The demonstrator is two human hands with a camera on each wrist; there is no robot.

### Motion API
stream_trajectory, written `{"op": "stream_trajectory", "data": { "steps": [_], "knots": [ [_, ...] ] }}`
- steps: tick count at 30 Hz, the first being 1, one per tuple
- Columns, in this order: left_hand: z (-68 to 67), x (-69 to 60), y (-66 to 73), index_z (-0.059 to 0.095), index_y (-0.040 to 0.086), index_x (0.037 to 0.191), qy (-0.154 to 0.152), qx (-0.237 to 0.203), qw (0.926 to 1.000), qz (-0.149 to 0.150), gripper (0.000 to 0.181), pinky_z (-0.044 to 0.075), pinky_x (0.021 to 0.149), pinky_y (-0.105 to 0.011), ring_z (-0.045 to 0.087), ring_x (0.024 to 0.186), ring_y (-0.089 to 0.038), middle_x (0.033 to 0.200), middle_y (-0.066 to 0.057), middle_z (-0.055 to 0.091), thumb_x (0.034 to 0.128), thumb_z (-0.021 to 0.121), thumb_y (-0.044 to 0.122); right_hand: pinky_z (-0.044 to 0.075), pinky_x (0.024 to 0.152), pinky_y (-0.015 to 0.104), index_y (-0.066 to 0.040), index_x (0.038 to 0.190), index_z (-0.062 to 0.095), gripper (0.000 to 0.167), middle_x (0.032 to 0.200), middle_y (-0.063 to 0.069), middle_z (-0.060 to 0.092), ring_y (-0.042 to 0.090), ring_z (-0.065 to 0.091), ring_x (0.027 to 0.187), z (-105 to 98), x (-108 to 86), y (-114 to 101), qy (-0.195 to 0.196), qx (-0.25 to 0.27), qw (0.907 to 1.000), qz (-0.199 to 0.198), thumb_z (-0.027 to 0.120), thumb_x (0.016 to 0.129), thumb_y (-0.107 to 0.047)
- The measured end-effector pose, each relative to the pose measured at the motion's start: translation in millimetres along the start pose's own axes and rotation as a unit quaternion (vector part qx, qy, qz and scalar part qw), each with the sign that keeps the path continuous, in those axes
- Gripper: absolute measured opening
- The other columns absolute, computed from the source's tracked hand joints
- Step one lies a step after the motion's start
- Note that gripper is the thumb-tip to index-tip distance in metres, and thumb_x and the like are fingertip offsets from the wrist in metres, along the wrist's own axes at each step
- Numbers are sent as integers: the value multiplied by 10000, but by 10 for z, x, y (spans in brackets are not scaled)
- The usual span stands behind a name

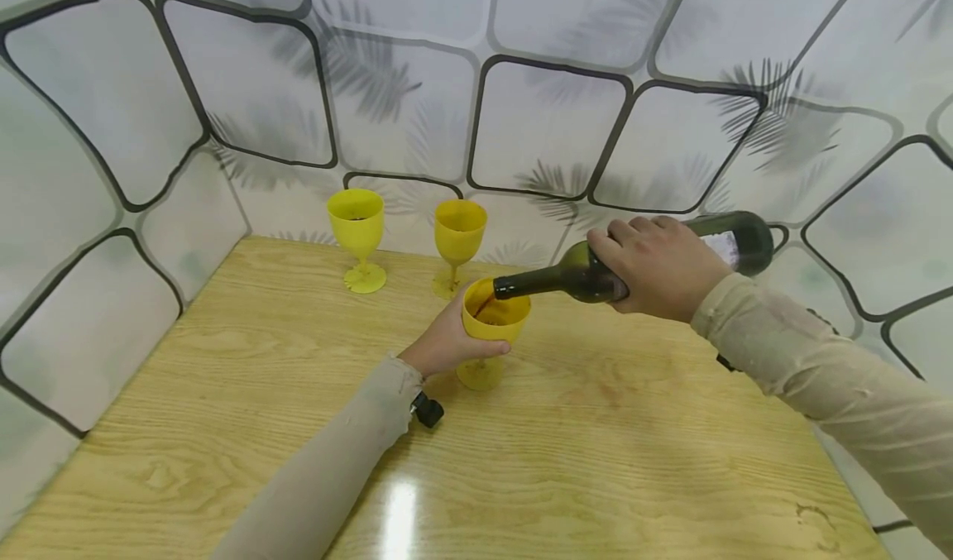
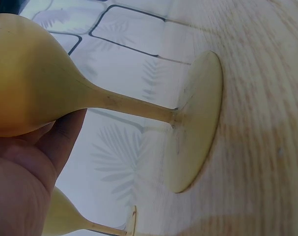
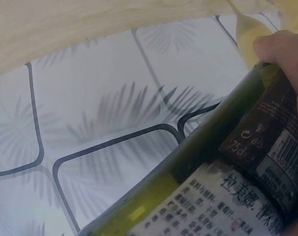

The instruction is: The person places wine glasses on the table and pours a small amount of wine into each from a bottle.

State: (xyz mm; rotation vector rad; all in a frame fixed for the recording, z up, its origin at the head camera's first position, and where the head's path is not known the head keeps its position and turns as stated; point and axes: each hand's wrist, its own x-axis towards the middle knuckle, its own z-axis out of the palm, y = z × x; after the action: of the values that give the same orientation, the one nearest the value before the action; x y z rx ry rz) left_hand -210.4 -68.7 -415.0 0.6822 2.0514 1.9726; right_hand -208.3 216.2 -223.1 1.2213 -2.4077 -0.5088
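My left hand (image 1: 457, 337) grips the bowl of a yellow goblet (image 1: 497, 328), its thumb across the near side. In the left wrist view the stem and round foot of that goblet (image 2: 134, 105) show, the foot at the wooden surface. My right hand (image 1: 655, 266) holds a dark green wine bottle (image 1: 748, 241) around its body, tipped almost level with the neck to the left. The bottle's mouth is over the goblet's rim, and a dark red stream runs into the bowl. White and dark labels (image 3: 237, 196) on the bottle appear in the right wrist view.
Two more yellow goblets stand upright at the back of the wooden table (image 1: 596, 461): a left one (image 1: 356, 225) with something dark inside, and another (image 1: 460, 233) just behind my left hand. A patterned wall (image 1: 551, 130) rises behind the table. Faint reddish stains mark the wood.
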Motion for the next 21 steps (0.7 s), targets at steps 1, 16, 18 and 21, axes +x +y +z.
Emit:
{"op": "stream_trajectory", "data": {
  "steps": [1,16,18,21],
  "knots": [
    [0,0,-2,336,233,1514,-1,-4,10000,-3,881,451,1105,-441,572,1253,-204,1383,-18,556,829,884,152,554,647,488,-47,1076,501,667,826,94,534,310,600,703,-2,-1,1,2,0,10000,-12,915,640,-335],
    [-2,2,-18,351,237,1507,-37,-24,10000,32,864,429,1129,-440,553,1280,-198,1404,-12,548,832,884,155,560,691,510,-36,1080,491,629,800,97,503,342,616,704,-36,26,27,261,-469,9978,-399,904,633,-197],
    [-1,1,-14,350,238,1507,-40,-22,10000,48,863,430,1127,-439,553,1279,-197,1403,-12,546,833,883,154,561,696,515,-37,1088,494,638,813,104,514,348,624,717,-43,29,25,243,-468,9979,-390,909,630,-197],
    [0,0,-9,350,241,1505,-24,-18,10000,38,864,434,1124,-440,554,1276,-195,1400,-9,544,832,885,158,564,719,526,-33,1123,500,697,844,117,532,359,635,751,-60,32,21,145,-429,9984,-330,941,619,-227]
  ]
}}
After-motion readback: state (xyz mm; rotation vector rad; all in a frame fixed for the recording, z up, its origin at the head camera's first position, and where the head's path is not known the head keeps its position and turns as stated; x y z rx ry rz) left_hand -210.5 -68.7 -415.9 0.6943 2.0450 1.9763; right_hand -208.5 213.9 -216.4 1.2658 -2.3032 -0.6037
